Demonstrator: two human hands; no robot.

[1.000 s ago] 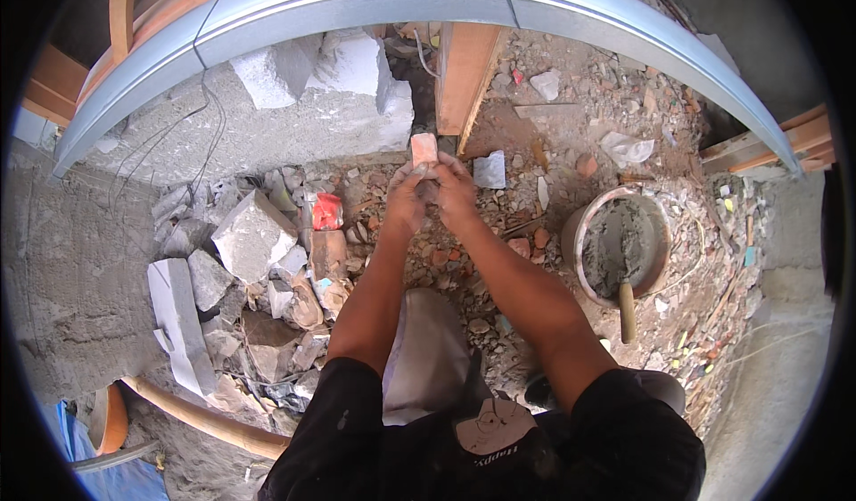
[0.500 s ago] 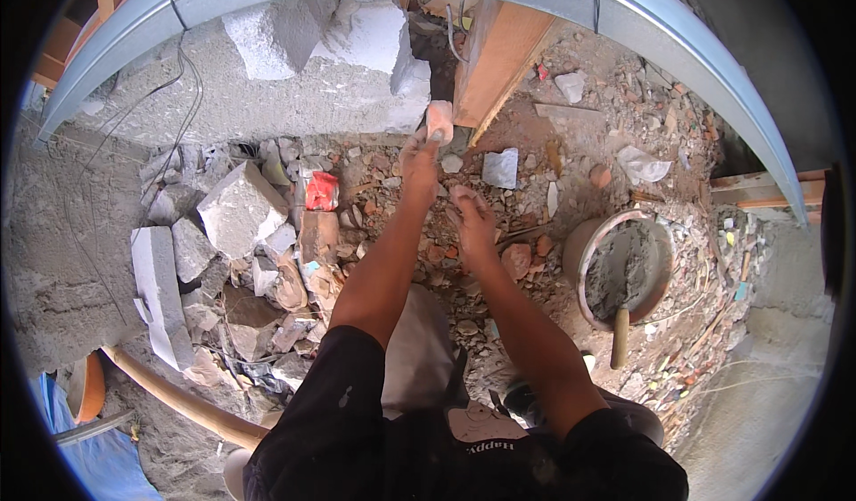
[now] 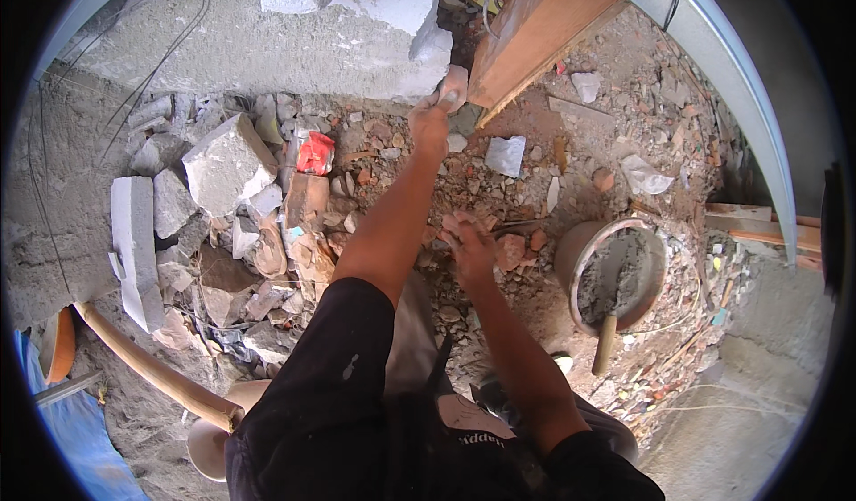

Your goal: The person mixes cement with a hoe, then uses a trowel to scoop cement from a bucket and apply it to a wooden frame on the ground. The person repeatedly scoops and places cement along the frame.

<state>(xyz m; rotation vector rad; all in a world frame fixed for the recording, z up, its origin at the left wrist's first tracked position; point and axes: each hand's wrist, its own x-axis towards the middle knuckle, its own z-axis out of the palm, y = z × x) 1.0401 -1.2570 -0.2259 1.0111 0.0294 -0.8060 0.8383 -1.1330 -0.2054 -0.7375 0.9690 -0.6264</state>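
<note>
My left hand (image 3: 430, 128) reaches forward with its fingers closed on a pinkish-red brick piece (image 3: 454, 88). That piece is at the end of the rough grey block wall (image 3: 294, 64), next to an upright wooden plank (image 3: 526, 37). Nearer to me, my right hand (image 3: 470, 250) hovers over the rubble, fingers apart and nothing visible in them. Beside it lie reddish brick chunks (image 3: 510, 252). To its right stands a round bucket (image 3: 571, 260) of wet grey mortar (image 3: 615, 274), with a trowel's wooden handle (image 3: 604, 345) leaning out over the rim.
Broken pale blocks (image 3: 230, 164) and a red crumpled wrapper (image 3: 316, 153) lie to the left. A curved-looking metal beam (image 3: 740, 64) crosses above at the right. A wooden pole (image 3: 152, 363) and blue sheeting (image 3: 76, 430) are at lower left. Dark wires (image 3: 169, 46) hang over the wall.
My left hand has moved forward with the brick piece, bringing it to the gap between wall end and plank. My right hand has drawn back toward me. The view has shifted a little.
</note>
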